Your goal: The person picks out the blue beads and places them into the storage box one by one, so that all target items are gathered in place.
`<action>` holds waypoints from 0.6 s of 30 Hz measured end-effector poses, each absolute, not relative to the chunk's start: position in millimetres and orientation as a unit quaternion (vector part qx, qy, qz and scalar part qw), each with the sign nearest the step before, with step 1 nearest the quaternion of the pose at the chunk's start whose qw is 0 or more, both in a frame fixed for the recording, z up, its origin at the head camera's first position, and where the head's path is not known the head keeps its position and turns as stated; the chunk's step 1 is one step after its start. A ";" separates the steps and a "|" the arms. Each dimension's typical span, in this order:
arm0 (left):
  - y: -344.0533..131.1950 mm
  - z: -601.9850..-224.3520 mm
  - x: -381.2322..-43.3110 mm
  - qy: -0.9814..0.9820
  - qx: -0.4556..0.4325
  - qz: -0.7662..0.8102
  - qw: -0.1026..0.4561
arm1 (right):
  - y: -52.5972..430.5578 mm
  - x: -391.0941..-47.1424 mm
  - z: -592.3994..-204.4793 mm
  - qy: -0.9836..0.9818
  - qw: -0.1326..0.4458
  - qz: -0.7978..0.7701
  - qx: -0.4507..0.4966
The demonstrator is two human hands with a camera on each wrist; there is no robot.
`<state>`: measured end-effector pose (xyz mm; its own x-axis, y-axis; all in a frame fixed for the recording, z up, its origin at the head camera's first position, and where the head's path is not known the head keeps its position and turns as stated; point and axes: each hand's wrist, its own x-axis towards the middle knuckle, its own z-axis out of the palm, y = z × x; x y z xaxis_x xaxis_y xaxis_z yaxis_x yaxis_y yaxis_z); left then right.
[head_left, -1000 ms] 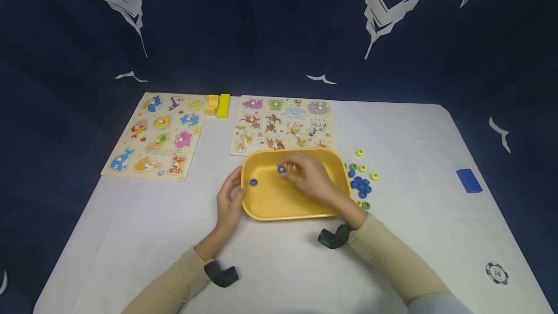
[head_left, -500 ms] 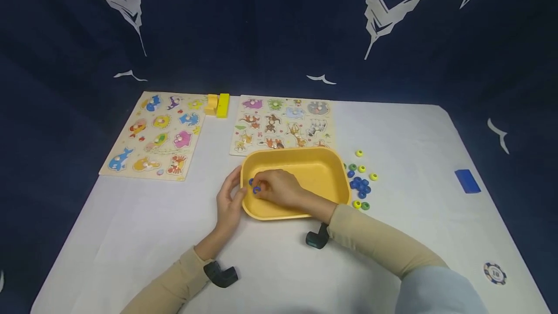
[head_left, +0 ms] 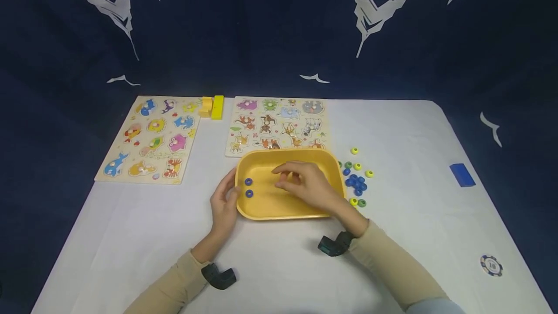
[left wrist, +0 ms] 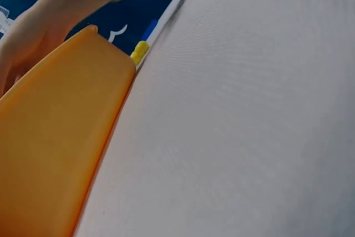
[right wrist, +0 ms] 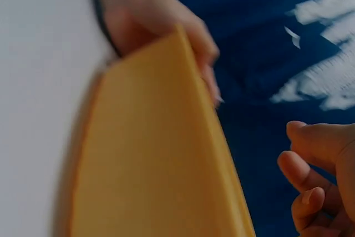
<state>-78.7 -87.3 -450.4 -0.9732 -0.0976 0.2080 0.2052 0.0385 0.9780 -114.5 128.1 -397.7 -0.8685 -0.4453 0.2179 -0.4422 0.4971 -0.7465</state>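
A navy-blue fabric backdrop (head_left: pixel 244 28) fills the space behind the table (head_left: pixel 401 130) and beyond both its sides, printed with large white feather-like motifs (head_left: pixel 392 6) at the top and small bird-like shapes (head_left: pixel 315 78) lower down. The tabletop is white and smooth, its far right corner rounded. Soft, diffuse light falls across it, while the backdrop darkens toward the outer edges.

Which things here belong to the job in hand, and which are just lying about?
Apparently in use: left hand, right hand, yellow tray, two blue beads inside, loose beads beside it.

Seemingly lying about: two puzzle boards, two yellow blocks, blue block, poker chip.
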 end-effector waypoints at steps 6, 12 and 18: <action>-87.9 -451.9 -78.8 -0.700 -0.031 -0.702 0.125 | 216.0 -101.0 -415.5 0.842 -0.156 -0.473 -0.208; -87.6 -454.6 -79.1 -0.695 -0.038 -0.705 0.134 | 302.7 -98.6 -487.7 0.884 -0.227 -0.404 -0.054; -85.4 -455.2 -78.5 -0.699 -0.037 -0.701 0.139 | 308.8 -82.0 -482.5 0.907 -0.183 -0.378 0.036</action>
